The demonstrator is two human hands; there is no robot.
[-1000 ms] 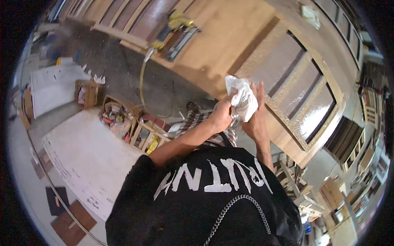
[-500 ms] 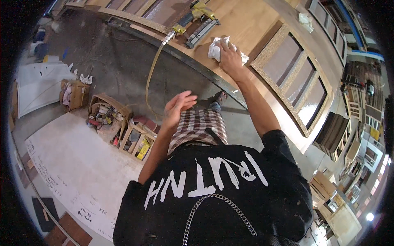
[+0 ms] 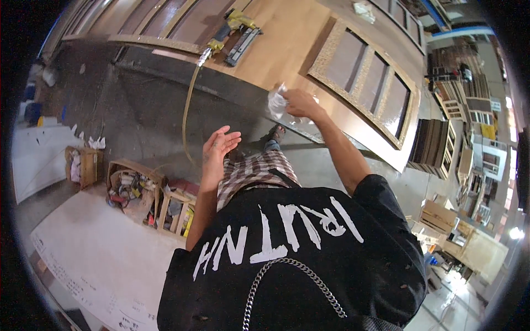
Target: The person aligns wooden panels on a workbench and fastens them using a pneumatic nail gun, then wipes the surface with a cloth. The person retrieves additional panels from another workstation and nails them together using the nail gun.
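My right hand [image 3: 300, 105] grips a crumpled white cloth [image 3: 276, 103] at the near edge of the wooden workbench [image 3: 276, 52]. Some of the cloth pokes out on both sides of my fingers, a little blurred. Raised over my lap, my left hand [image 3: 220, 146] is empty, its fingers stretched out. A yellow and black nail gun [image 3: 236, 37] lies on the bench beyond my hands, with a yellowish air hose [image 3: 190, 105] hanging from it over the edge. To the right of the cloth lies a framed panel [image 3: 369, 77] with three openings.
More framed panels [image 3: 160, 22] lie at the far left of the bench. Another white crumpled cloth [image 3: 364, 12] rests farther back. Near my left arm stand a box of tools [image 3: 132, 185] and a white board [image 3: 94, 248]. Stacked panels [image 3: 433, 146] stand on the right.
My right hand has drawn the cloth from the bench top toward me, to its near edge. My left hand stays raised and empty. The whole view has shifted.
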